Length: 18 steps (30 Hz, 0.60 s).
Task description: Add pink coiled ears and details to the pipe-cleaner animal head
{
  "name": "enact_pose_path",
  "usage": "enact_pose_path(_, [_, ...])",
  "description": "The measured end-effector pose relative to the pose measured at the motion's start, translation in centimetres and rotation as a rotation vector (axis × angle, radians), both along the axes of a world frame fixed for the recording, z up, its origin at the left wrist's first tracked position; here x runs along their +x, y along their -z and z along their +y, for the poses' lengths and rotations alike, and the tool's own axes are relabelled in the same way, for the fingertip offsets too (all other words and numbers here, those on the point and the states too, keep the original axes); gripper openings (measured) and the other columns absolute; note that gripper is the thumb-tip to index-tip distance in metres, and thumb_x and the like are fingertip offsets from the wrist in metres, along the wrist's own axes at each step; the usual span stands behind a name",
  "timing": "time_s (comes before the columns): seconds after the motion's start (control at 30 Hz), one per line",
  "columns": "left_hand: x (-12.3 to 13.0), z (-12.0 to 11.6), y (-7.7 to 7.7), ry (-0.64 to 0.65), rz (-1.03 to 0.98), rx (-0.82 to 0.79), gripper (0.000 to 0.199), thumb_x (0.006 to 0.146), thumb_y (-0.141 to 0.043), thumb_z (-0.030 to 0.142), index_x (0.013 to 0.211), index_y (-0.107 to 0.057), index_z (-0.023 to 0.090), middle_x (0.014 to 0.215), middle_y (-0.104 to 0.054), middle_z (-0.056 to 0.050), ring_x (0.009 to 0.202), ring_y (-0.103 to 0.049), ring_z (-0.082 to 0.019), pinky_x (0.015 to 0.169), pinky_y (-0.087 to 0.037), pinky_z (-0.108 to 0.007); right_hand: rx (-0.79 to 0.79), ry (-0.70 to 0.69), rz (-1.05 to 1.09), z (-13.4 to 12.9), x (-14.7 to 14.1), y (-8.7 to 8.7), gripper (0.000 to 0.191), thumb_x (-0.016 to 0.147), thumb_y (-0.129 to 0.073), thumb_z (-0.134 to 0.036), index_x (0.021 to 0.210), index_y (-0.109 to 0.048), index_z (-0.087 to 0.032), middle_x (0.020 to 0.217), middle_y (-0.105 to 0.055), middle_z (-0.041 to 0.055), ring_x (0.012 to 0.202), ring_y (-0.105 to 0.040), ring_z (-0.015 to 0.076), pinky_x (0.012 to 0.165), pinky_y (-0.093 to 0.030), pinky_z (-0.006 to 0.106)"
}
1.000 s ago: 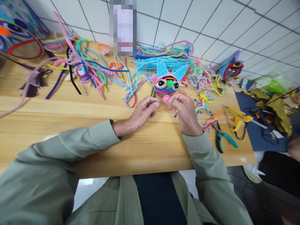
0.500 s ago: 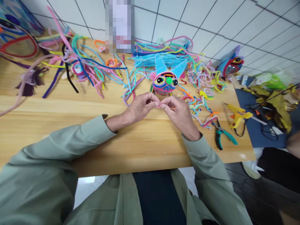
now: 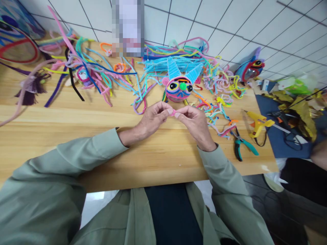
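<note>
Between the fingertips of both hands is a small pink piece of pipe cleaner [image 3: 173, 112], partly covered by the fingers. My left hand [image 3: 156, 117] pinches it from the left, and my right hand [image 3: 192, 119] pinches it from the right. Just beyond the hands stands a mask-like figure [image 3: 179, 89] made of pipe cleaners, with tall blue ears, black eyes, a green nose and a pink round ear piece at its left. Both hands are held above the wooden table [image 3: 153, 160], and the figure is apart from them.
Teal-handled pliers [image 3: 242, 144] and a yellow glue gun [image 3: 258, 123] lie at the right. Blue pipe cleaners [image 3: 158, 66] are bundled at the back, with tangled colourful ones [image 3: 219, 80] beside them. A second figure [image 3: 251, 69] stands against the wall. Another person's dark-clothed leg [image 3: 304, 180] is at lower right.
The pink piece shows more between the fingertips now, as the fingers have shifted slightly around it. The whole view has moved a little; the other things keep their places.
</note>
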<state>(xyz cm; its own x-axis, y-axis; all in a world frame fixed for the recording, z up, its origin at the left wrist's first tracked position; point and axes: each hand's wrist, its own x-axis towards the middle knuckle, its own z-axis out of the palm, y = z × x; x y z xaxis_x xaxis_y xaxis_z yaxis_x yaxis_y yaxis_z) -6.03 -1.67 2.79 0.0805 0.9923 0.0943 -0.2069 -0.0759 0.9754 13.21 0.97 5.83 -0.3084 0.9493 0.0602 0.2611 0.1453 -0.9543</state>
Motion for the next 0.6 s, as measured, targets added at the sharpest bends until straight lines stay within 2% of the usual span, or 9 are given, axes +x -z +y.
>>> enact_pose_path(0.27, [0.9, -0.5, 0.8, -0.123, -0.009, -0.003, 0.042, 0.091, -0.085, 0.062, 0.089, -0.069, 0.023, 0.073, -0.060, 0.002, 0.066, -0.050, -0.014, 0.060, -0.042, -0.030, -0.013, 0.076, 0.011, -0.9, -0.8, 0.7, 0.025, 0.088, -0.088, -0.049, 0.086, -0.082, -0.025, 0.085, -0.081, 0.0012, 0.076, -0.068, 0.0177, 0.075, -0.055, 0.035])
enact_pose_path(0.47, [1.4, -0.8, 0.9, -0.116, -0.078, -0.055, 0.038, 0.092, -0.085, 0.057, 0.091, -0.070, 0.022, 0.071, -0.059, 0.003, 0.061, -0.047, -0.012, 0.058, -0.042, -0.028, -0.011, 0.134, 0.107, -1.2, -1.6, 1.4, 0.015, 0.087, -0.085, -0.037, 0.082, -0.079, -0.024, 0.085, -0.081, 0.0008, 0.079, -0.069, 0.0172, 0.078, -0.056, 0.034])
enact_pose_path(0.6, [1.1, -0.8, 0.4, -0.074, -0.079, -0.064, 0.037, 0.092, -0.086, 0.054, 0.090, -0.070, 0.021, 0.073, -0.060, 0.002, 0.063, -0.047, -0.012, 0.059, -0.042, -0.026, 0.010, 0.165, 0.068, -1.0, -1.7, 1.5, 0.023, 0.086, -0.083, -0.043, 0.077, -0.074, -0.024, 0.077, -0.077, -0.0002, 0.074, -0.065, 0.0167, 0.071, -0.054, 0.033])
